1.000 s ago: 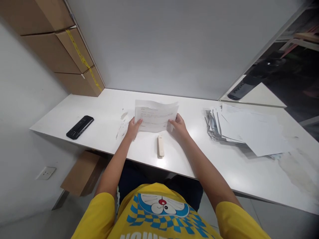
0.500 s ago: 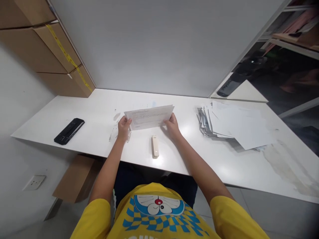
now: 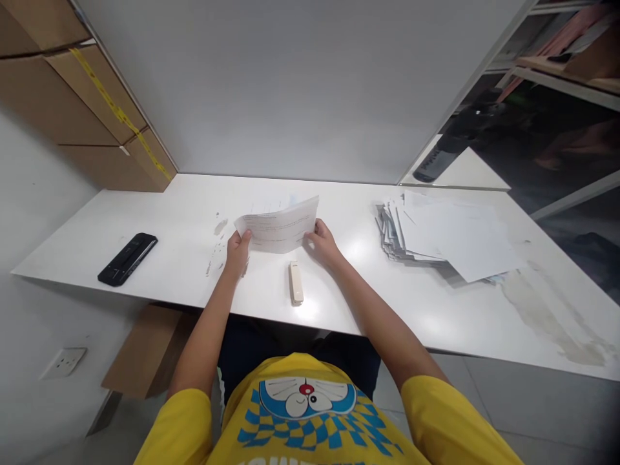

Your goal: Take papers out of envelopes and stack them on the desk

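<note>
Between my hands are printed paper sheets [image 3: 278, 229], held up off the white table and tilted, with a slight bend. My left hand [image 3: 239, 250] pinches their left edge, thumb on the near face. The right edge is gripped by my right hand [image 3: 321, 243], its thumb also in front. How many sheets there are I cannot tell. A cream-coloured stapler [image 3: 296, 283] lies on the table just below the paper, untouched by either hand.
On the white table [image 3: 188, 213], an untidy stack of papers [image 3: 455, 232] lies at the right. A black, phone-like object [image 3: 128, 259] rests at the left. Cardboard boxes [image 3: 116, 168] stand in the back left corner, and a grey panel [image 3: 290, 90] rises behind the table.
The paper has become more bent, its right corner raised, while both hands keep their grip. The whole view has shifted slightly, moving the surroundings left in the picture.
</note>
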Demonstrator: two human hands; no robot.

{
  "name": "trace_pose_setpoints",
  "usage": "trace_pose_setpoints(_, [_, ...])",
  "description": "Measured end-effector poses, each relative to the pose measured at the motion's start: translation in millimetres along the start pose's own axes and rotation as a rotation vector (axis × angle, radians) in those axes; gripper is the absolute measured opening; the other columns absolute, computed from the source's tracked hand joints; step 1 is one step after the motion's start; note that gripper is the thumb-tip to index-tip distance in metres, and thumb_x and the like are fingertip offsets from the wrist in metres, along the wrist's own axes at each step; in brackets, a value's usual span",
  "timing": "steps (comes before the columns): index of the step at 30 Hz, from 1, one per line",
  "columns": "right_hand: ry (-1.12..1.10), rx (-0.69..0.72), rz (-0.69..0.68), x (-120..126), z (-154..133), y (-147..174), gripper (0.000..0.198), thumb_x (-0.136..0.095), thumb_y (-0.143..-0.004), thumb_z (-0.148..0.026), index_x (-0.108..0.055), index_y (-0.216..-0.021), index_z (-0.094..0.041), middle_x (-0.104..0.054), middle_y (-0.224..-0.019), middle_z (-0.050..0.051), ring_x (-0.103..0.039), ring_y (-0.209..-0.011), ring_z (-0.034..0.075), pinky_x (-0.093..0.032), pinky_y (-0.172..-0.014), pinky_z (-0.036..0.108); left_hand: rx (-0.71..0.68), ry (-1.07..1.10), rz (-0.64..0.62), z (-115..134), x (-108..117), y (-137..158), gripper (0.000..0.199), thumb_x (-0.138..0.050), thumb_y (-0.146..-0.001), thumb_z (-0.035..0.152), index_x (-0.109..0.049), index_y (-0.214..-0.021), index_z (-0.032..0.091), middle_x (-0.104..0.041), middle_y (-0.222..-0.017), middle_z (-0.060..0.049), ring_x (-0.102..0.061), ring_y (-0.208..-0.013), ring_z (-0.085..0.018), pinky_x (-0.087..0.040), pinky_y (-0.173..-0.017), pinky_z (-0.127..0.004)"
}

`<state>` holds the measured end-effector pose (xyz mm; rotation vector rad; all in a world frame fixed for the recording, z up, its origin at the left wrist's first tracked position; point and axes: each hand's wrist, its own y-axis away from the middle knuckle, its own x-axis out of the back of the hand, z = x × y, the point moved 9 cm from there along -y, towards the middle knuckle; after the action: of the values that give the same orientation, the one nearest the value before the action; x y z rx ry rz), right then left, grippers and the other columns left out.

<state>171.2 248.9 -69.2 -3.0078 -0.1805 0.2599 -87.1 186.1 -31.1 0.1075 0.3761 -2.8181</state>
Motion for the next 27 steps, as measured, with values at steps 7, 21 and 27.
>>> trace_pose_setpoints(7, [0.028, 0.008, 0.004, 6, 1, 1, 0.025, -0.062, -0.07, -0.032, -0.061, -0.094, -0.024, -0.065, -0.089, 0.0, -0.059, -0.09, 0.021, -0.046, -0.082, 0.035, 0.018, 0.085, 0.016, -14, 7, -6, 0.045, -0.069, -0.083, 0.051, -0.068, -0.114, 0.018, -0.074, -0.112, -0.01, -0.067, -0.113, -0.028, -0.053, -0.099, -0.043])
trace_pose_setpoints(21, [0.054, -0.008, 0.016, 2, -7, 6, 0.022, -0.062, -0.065, -0.031, -0.061, -0.085, -0.023, -0.061, -0.081, -0.001, -0.056, -0.08, 0.02, -0.044, -0.074, 0.033, 0.008, 0.026, 0.061, -9, 11, -7, 0.049, -0.073, -0.078, 0.055, -0.068, -0.111, 0.018, -0.073, -0.113, -0.01, -0.066, -0.114, -0.028, -0.049, -0.104, -0.043])
trace_pose_setpoints(27, [0.071, -0.009, 0.011, 2, -6, 6, 0.021, -0.062, -0.066, -0.031, -0.061, -0.086, -0.024, -0.061, -0.082, -0.001, -0.056, -0.081, 0.02, -0.044, -0.074, 0.033, 0.011, 0.041, 0.043, -6, 8, -6, 0.049, -0.072, -0.078, 0.057, -0.069, -0.109, 0.018, -0.074, -0.113, -0.01, -0.067, -0.111, -0.028, -0.051, -0.102, -0.043])
